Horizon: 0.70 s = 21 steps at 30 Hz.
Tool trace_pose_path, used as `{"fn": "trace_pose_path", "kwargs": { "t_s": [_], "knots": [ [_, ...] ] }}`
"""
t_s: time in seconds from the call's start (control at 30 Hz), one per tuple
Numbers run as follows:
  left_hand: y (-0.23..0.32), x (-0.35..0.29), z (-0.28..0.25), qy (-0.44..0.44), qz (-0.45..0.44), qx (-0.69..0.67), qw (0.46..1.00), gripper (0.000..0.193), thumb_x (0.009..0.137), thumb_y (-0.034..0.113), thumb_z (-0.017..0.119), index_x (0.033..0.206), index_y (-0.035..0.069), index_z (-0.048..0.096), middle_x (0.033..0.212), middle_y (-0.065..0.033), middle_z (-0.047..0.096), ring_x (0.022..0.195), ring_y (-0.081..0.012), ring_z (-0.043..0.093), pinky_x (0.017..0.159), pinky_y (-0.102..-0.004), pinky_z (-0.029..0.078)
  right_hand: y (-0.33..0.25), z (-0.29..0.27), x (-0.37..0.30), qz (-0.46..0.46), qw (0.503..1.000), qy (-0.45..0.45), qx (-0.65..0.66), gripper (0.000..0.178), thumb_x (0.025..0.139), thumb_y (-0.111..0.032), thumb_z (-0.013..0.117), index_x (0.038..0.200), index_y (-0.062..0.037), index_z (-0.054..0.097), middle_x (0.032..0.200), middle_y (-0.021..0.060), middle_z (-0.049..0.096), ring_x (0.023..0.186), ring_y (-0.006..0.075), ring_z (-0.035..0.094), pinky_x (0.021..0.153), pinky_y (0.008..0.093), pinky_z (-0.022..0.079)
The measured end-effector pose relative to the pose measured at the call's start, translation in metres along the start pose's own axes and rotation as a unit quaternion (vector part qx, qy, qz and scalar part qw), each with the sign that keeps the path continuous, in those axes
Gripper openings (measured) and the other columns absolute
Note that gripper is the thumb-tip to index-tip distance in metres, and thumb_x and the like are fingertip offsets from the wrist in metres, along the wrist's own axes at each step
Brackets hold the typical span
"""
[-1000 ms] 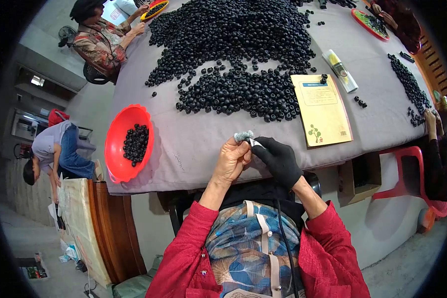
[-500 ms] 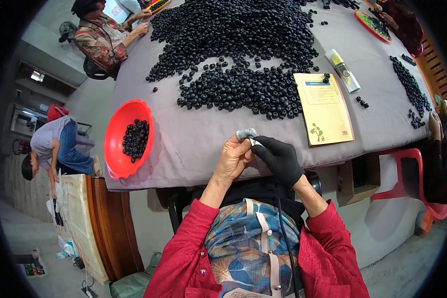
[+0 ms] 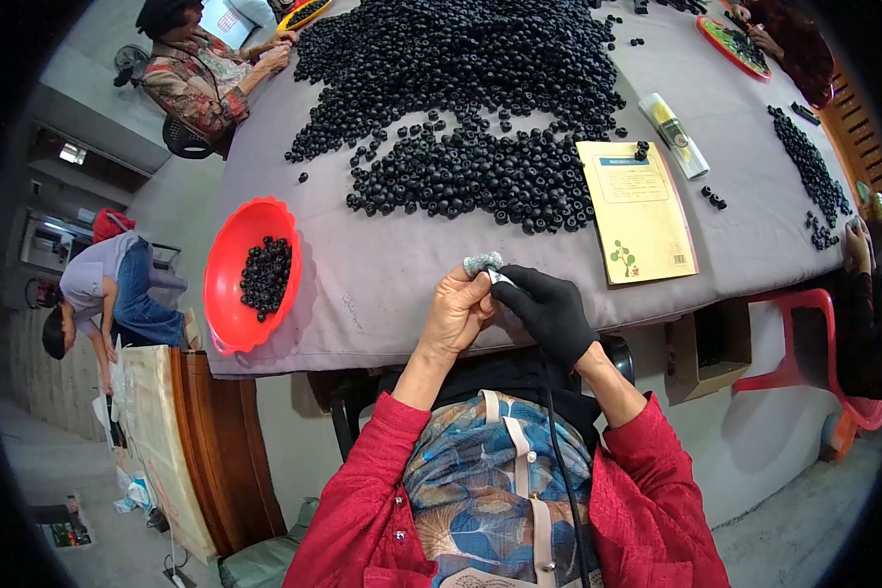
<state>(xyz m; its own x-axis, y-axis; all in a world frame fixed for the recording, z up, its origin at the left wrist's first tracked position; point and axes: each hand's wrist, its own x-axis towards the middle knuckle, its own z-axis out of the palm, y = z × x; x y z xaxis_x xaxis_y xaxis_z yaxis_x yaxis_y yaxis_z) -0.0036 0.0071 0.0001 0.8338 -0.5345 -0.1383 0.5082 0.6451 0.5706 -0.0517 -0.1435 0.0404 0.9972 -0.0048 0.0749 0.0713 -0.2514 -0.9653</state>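
My left hand [image 3: 458, 312] is bare, with its fingers curled and the thumb pressed in. A grey-green speckled wrap [image 3: 481, 263] sits at the tip of its index finger. In a black glove, my right hand [image 3: 551, 316] pinches a small white strip [image 3: 500, 278] right beside that wrap. Both hands meet over the near edge of the grey tablecloth [image 3: 382, 284]. Whether my left fingers also grip something is hidden. Beyond the hands lies a heap of black beads [image 3: 475, 178]. To the left, a red scalloped basin [image 3: 223, 284] holds more black beads [image 3: 268, 278].
A yellow booklet [image 3: 647, 235] lies right of the heap, near a white tube-shaped package [image 3: 674, 137]. Co-workers sit at the far left [image 3: 201, 83] and along the right side. Another person [image 3: 108, 284] bends beside a wooden cabinet [image 3: 216, 441]. A pink chair [image 3: 804, 343] stands at right.
My hands stay together in nearly the same place, with only a slight shift of the right fingers. The whole view has moved a little.
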Motion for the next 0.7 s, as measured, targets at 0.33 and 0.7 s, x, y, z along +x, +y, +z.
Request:
{"fn": "trace_pose_path", "kwargs": {
  "t_s": [0.33,0.7],
  "knots": [
    [0.0,-0.0015,-0.0002,0.007,0.005,0.015,1.0,0.019,0.086,0.009,0.059,0.104,0.003,0.06,0.079,-0.0016,0.062,0.056,-0.0059,0.052,0.051,-0.0169,0.041,0.0021,0.0017,-0.0001,0.001,1.0,0.0,0.002,0.029,0.085,-0.025,0.059,0.108,-0.0071,0.062,0.086,0.0104,0.067,0.072,0.0151,0.064,0.065,0.0276,0.049],
    [-0.002,-0.0015,-0.0035,-0.002,0.018,0.028,0.999,0.018,0.086,0.009,0.059,0.103,0.003,0.061,0.079,-0.001,0.061,0.056,-0.0057,0.049,0.05,-0.0172,0.039,0.0008,0.0036,-0.0005,0.012,1.0,0.0,-0.018,0.029,0.085,-0.026,0.06,0.107,-0.0082,0.062,0.086,0.0119,0.066,0.073,0.02,0.065,0.064,0.0291,0.049]
  ]
}}
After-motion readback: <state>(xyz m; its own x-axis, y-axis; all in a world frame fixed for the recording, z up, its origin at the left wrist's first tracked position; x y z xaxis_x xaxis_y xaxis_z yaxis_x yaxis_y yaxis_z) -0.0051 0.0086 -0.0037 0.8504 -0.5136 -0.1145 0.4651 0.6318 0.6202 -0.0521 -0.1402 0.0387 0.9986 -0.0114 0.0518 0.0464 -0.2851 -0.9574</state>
